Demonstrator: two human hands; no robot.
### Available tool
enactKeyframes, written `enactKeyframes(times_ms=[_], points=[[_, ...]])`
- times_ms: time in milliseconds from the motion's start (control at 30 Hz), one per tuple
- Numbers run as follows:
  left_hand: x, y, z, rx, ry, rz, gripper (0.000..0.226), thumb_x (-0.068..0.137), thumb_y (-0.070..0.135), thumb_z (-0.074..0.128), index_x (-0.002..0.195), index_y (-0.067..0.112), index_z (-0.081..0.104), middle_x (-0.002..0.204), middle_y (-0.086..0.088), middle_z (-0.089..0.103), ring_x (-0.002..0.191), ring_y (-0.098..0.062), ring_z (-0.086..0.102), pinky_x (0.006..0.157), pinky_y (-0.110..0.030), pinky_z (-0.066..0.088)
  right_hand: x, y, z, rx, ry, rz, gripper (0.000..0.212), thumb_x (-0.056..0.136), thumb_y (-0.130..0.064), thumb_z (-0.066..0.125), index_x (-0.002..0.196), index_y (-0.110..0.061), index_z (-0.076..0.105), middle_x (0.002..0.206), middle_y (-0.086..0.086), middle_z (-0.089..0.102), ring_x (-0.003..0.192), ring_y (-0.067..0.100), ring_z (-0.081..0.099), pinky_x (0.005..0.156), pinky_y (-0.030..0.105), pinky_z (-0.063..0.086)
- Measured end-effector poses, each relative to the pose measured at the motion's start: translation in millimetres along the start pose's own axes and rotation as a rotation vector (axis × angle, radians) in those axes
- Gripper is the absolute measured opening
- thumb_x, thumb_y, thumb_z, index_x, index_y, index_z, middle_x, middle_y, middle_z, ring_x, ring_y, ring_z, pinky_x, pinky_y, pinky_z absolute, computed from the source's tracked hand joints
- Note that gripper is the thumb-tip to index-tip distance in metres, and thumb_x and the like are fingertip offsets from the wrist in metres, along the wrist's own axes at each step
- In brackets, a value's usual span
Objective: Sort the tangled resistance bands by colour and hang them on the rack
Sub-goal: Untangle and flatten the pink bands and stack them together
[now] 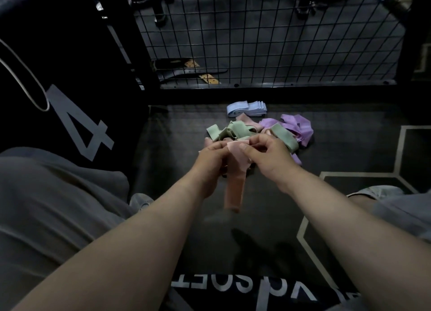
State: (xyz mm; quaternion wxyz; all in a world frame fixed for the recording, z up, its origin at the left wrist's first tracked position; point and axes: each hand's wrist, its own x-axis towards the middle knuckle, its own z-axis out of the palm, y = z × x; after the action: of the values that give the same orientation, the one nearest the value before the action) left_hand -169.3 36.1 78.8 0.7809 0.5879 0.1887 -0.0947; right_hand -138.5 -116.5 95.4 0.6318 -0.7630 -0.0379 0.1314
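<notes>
Vertically, pink band (234, 184) hanging, both hands (213, 157) pinching top

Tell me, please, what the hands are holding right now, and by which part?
Both the left hand and right hand pinch the upper end of a pink band; the rest hangs down.

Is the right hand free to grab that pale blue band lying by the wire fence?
Probably not right now. The right hand and left hand both pinch the pink band. The pale blue band lies uncovered beyond the tangled pile, so nothing else blocks it.
</notes>
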Motion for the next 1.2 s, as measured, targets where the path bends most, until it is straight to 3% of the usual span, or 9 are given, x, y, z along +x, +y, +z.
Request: enactKeyframes(times_ms=[167,267,400,533,667,767,1000,1100,1200], points=[[-3.7,-0.7,2.3,-0.035,-0.088,-0.080,0.059,0.099,0.048,0.040,0.140,0.008,0.052,0.127,-0.019,0.066,0.102,-0.030,0.067,0.079,-0.037,0.055,4.4,-9.0,-1.4,0.079,0.049,0.041,0.007,0.096,-0.021,0.066,0.090,-0.017,0.067,0.076,-0.008,0.067,0.064,0.001,0.058,0.060,0.022,0.049],[-6.5,-6.0,3.2,0.147,-0.144,-0.080,0.051,0.086,0.034,0.066,0.128,0.005,0.062,0.117,-0.017,0.071,0.098,-0.029,0.066,0.085,-0.039,0.053,6.2,-16.8,-5.4,0.139,0.113,0.037,0.004,0.098,-0.014,0.061,0.100,-0.013,0.065,0.088,0.002,0.071,0.073,0.007,0.063,0.061,0.022,0.051],[-10.9,-11.6,-0.2,0.403,-0.196,-0.146,0.020,0.088,0.001,0.070,0.107,0.006,0.070,0.091,0.002,0.071,0.082,-0.010,0.064,0.064,-0.014,0.052,18.3,-20.7,-20.4,0.302,0.345,0.170,0.004,0.094,-0.021,0.065,0.096,-0.018,0.066,0.094,0.006,0.071,0.080,0.020,0.067,0.061,0.033,0.058],[-14.6,-25.6,-18.1,0.626,-0.232,-0.335,0.013,0.085,0.014,0.079,0.097,0.015,0.074,0.095,0.001,0.073,0.090,-0.011,0.067,0.073,-0.022,0.056,39.0,-8.0,-36.9,0.469,0.495,0.352,0.025,0.076,-0.021,0.071,0.101,-0.024,0.067,0.087,0.009,0.077,0.077,0.033,0.074,0.063,0.060,0.058],[1.1,-30.8,-40.5,0.678,-0.046,-0.468,0.010,0.084,0.015,0.077,0.093,0.017,0.072,0.103,-0.009,0.072,0.098,-0.025,0.068,0.088,-0.045,0.059,65.7,59.4,-57.6,0.499,0.700,0.640,0.026,0.084,-0.012,0.068,0.110,-0.015,0.063,0.106,0.013,0.073,0.081,0.028,0.072,0.055,0.042,0.058],[19.5,-30.3,-52.4,0.630,0.117,-0.540,0.013,0.085,0.012,0.073,0.097,0.016,0.070,0.108,-0.014,0.066,0.098,-0.029,0.066,0.073,-0.039,0.060,73.1,120.7,-61.8,0.459,0.723,0.763,0.029,0.089,-0.017,0.066,0.116,-0.009,0.060,0.125,0.013,0.064,0.102,0.025,0.065,0.064,0.038,0.061],[68.0,-74.4,-77.2,0.615,0.409,-0.527,0.004,0.091,0.008,0.069,0.093,0.011,0.068,0.090,-0.010,0.069,0.075,-0.021,0.065,0.065,-0.032,0.056,53.9,153.0,-44.7,0.469,0.838,0.987,0.036,0.094,-0.001,0.054,0.127,-0.010,0.062,0.121,0.010,0.067,0.094,0.024,0.065,0.052,0.031,0.046],[88.5,-105.2,-88.5,0.650,0.481,-0.468,0.017,0.092,0.007,0.066,0.079,0.017,0.063,0.090,-0.009,0.067,0.089,-0.026,0.068,0.082,-0.035,0.056,56.0,179.5,-39.5,0.447,0.820,1.088,0.043,0.096,-0.002,0.044,0.134,-0.019,0.057,0.131,0.007,0.061,0.110,0.026,0.063,0.052,0.034,0.043],[103.1,-133.8,-88.6,0.758,0.396,-0.541,0.010,0.091,0.017,0.069,0.099,0.014,0.066,0.108,-0.012,0.068,0.107,-0.029,0.065,0.098,-0.037,0.053,55.8,188.4,-28.6,0.285,0.788,1.153,0.029,0.093,-0.005,0.055,0.121,-0.012,0.060,0.116,0.013,0.063,0.101,0.026,0.064,0.065,0.035,0.051]])
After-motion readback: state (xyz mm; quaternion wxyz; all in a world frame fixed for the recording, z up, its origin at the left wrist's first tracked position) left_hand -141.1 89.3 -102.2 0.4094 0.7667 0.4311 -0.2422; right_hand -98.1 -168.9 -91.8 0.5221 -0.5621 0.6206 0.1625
